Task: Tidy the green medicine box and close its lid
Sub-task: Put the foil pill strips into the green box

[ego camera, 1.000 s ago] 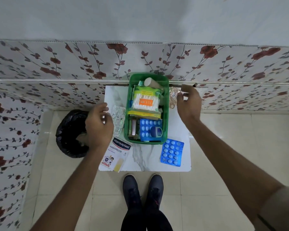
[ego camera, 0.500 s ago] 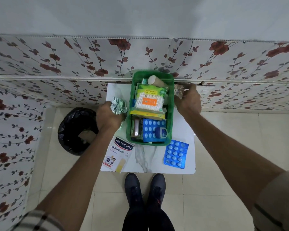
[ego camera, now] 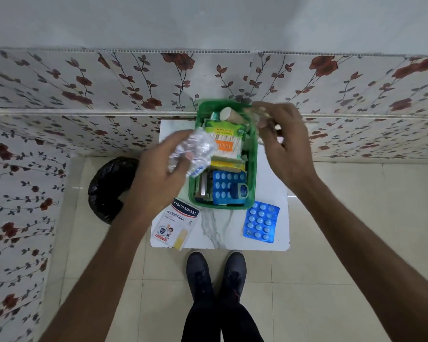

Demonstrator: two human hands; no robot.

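Left hand [ego camera: 158,178] grips crinkled silver foil [ego camera: 195,151]; right hand [ego camera: 287,146] pinches clear wrapper [ego camera: 257,113] (blurred) above green box [ego camera: 252,169].

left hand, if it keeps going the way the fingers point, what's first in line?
Likely the cotton swab pack in the green medicine box. The left hand, gripping crumpled foil, points right toward it. Height above the box is unclear, so it could pass over.

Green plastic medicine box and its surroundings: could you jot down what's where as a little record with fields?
Box: green plastic medicine box, open and full, on white marble-patterned table
Left hand: holds crumpled silver foil strip
Right hand: holds blurred clear wrapper over box's far corner
Outside box: blue pill blister sheet, white Hansaplast plaster pack
Floor: black-lined bin
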